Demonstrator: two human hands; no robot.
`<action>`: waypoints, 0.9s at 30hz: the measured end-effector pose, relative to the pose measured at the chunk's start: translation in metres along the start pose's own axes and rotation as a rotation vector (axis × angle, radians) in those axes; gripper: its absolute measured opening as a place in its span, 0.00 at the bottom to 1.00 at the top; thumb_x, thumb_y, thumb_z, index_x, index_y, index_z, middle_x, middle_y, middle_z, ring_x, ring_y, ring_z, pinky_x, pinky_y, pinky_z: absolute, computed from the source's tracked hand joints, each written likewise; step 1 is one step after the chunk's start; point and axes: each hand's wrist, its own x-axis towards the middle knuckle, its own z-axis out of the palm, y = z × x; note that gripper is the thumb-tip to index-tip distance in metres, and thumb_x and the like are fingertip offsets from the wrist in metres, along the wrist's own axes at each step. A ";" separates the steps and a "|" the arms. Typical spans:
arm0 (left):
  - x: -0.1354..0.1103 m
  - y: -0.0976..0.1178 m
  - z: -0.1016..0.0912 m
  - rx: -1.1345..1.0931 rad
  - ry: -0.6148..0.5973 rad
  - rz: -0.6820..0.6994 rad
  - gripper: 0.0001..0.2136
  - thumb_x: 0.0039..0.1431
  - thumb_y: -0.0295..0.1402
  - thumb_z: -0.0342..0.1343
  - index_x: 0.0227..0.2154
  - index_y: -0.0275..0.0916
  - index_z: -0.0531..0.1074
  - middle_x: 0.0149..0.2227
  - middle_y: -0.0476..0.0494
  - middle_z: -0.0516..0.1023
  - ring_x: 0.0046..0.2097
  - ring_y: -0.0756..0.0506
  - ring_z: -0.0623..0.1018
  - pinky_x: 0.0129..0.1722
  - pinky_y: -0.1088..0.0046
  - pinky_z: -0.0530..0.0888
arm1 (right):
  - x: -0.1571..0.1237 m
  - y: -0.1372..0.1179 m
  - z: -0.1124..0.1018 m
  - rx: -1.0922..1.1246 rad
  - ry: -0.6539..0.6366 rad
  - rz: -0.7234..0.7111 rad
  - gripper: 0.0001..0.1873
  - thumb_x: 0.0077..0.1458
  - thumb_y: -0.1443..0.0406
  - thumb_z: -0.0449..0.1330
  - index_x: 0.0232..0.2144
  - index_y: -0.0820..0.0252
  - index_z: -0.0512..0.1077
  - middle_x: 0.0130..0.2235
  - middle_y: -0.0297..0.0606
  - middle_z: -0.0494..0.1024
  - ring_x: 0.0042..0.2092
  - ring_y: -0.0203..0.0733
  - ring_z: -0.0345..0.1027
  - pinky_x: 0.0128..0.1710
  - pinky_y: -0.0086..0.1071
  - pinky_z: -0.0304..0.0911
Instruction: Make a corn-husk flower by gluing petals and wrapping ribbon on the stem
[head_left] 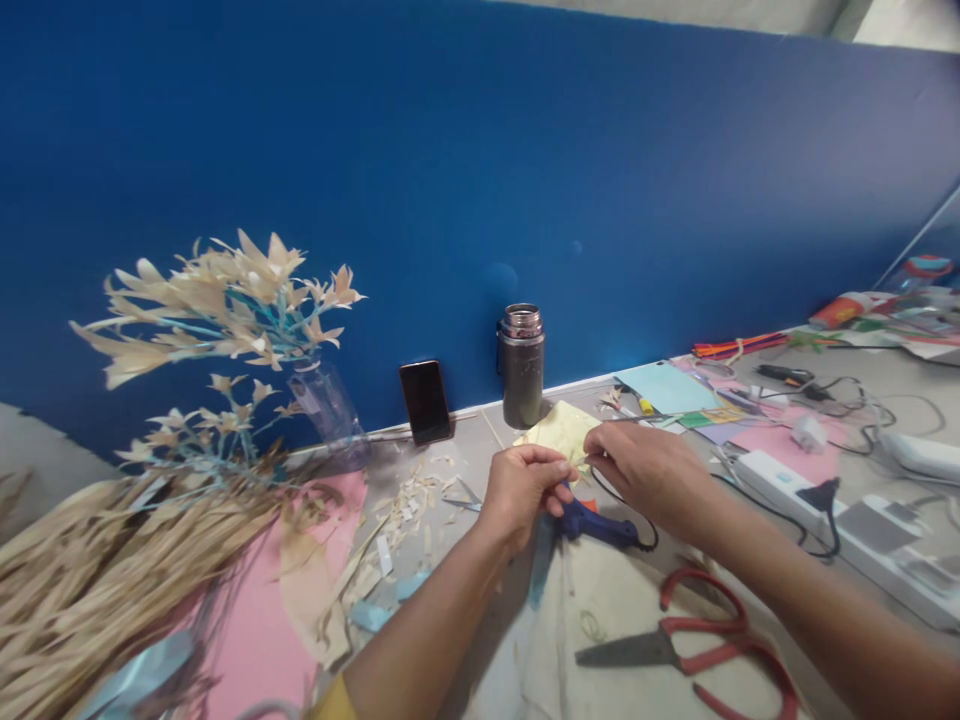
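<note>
My left hand [527, 492] is closed, with thumb and forefinger pinched together. Close on its right, my right hand [646, 468] is closed too, its fingertips pressed together. Whatever sits between the fingertips is too small or hidden to name. Just below the hands lies a blue glue gun [602, 526] with a black cord, partly covered by my left fingers. Behind the hands is a crumpled pale yellow sheet [559, 428]. Red-handled scissors [697, 640] lie nearer to me, below my right forearm, blades pointing left.
An open dark flask [522, 368] and a phone [425, 402] stand against the blue wall. Left are pale handmade flowers in a clear bottle [330, 405] and dried husk strips [150, 540]. White power strips [787, 490] and cords lie right. Scraps [416, 500] litter the table.
</note>
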 end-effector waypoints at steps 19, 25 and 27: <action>-0.001 -0.003 0.002 0.091 -0.029 0.006 0.04 0.45 0.25 0.65 0.22 0.32 0.76 0.23 0.40 0.80 0.19 0.50 0.75 0.15 0.79 0.68 | 0.002 -0.002 0.009 -0.050 -0.018 -0.082 0.06 0.60 0.70 0.56 0.31 0.57 0.70 0.27 0.38 0.77 0.28 0.43 0.69 0.27 0.34 0.43; 0.000 -0.004 -0.001 0.071 0.002 0.019 0.06 0.46 0.26 0.65 0.24 0.35 0.72 0.24 0.44 0.78 0.19 0.53 0.71 0.14 0.81 0.63 | -0.003 0.003 -0.001 0.311 0.183 0.163 0.05 0.61 0.62 0.59 0.39 0.56 0.72 0.32 0.36 0.80 0.29 0.40 0.71 0.30 0.32 0.58; 0.000 -0.003 -0.002 0.034 0.018 -0.008 0.06 0.47 0.27 0.65 0.25 0.35 0.72 0.24 0.45 0.77 0.20 0.54 0.70 0.14 0.81 0.62 | -0.005 0.007 -0.007 0.497 0.290 0.359 0.09 0.59 0.57 0.61 0.32 0.56 0.71 0.27 0.33 0.76 0.26 0.38 0.67 0.28 0.31 0.59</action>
